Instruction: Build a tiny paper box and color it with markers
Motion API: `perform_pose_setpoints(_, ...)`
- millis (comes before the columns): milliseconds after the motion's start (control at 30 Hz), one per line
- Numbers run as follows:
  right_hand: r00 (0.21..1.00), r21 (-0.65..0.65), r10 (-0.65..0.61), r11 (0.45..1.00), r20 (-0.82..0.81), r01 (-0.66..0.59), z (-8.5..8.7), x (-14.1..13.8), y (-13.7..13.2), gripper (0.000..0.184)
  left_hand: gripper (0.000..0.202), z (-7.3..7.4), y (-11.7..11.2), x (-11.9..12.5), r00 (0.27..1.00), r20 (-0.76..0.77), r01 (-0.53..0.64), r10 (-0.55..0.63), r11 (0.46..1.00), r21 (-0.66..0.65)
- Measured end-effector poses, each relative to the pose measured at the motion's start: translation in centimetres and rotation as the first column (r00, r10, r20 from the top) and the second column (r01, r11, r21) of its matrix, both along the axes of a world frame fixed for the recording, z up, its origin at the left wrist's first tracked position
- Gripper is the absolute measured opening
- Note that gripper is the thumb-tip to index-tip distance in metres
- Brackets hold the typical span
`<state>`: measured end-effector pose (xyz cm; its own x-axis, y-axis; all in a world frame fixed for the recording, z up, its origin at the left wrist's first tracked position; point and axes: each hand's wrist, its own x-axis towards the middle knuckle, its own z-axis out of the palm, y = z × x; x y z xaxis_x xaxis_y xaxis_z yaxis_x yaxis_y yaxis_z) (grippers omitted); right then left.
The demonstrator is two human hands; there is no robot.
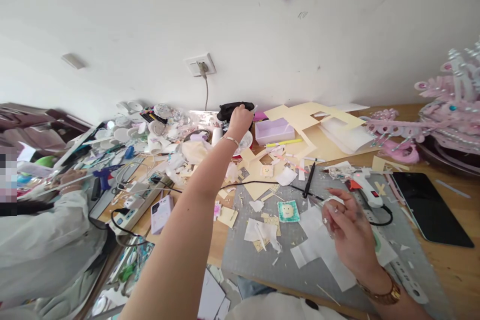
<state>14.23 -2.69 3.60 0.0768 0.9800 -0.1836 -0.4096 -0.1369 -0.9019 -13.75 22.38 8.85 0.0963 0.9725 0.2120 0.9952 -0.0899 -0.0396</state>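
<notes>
My left hand [242, 119] reaches far across the table to a black pouch [228, 110] by the wall. Its fingers are curled at the pouch; what they hold is hidden. Over the grey cutting mat [240, 255] hovers my right hand [347, 230], its fingers bent inward around something too small to make out. Just beyond it lies a black pen-like tool [310, 178]. A small teal-edged square with a smiling face [288, 211] rests on the mat, left of my right hand. White paper pieces [315, 240] lie under and beside that hand.
A white glue gun [367, 187] and a dark tablet [433, 208] lie to the right. A lilac tray [275, 132] and cut cream card [318, 130] are at the back. Leftward are a phone [162, 214], a power strip [144, 205] and another person's sleeve [63, 225].
</notes>
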Motion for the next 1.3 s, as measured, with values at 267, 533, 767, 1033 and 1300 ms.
perform_pose_setpoints(267,0.989,0.069,-0.009,0.998,0.148,-0.001,1.2,1.9,-0.4,0.032,0.033,-0.2,-4.9,0.3,0.991,0.123,-0.071,0.048,0.977,0.199)
perform_pose_setpoints(533,0.37,0.233,-0.098,0.912,0.924,-0.339,0.5,8.7,0.9,0.029,0.021,-5.5,-14.8,1.8,0.936,0.346,-0.123,0.06,0.979,0.162)
perform_pose_setpoints(767,-0.087,0.065,-0.116,0.892,0.989,-0.448,-1.5,8.2,1.8,0.032,0.027,-9.2,-18.4,2.2,0.958,0.256,-0.162,0.128,0.98,0.117)
perform_pose_setpoints(1033,-0.29,-0.039,-0.085,0.918,0.953,-0.395,-1.2,8.1,1.5,0.036,0.032,-9.6,-19.4,1.0,0.928,0.243,-0.332,0.284,0.924,0.187)
perform_pose_setpoints(1300,-0.271,-0.111,0.005,0.919,0.963,-0.377,-0.6,8.7,1.4,0.034,0.044,-10.3,-19.2,0.7,0.898,0.261,-0.402,0.354,0.902,0.158)
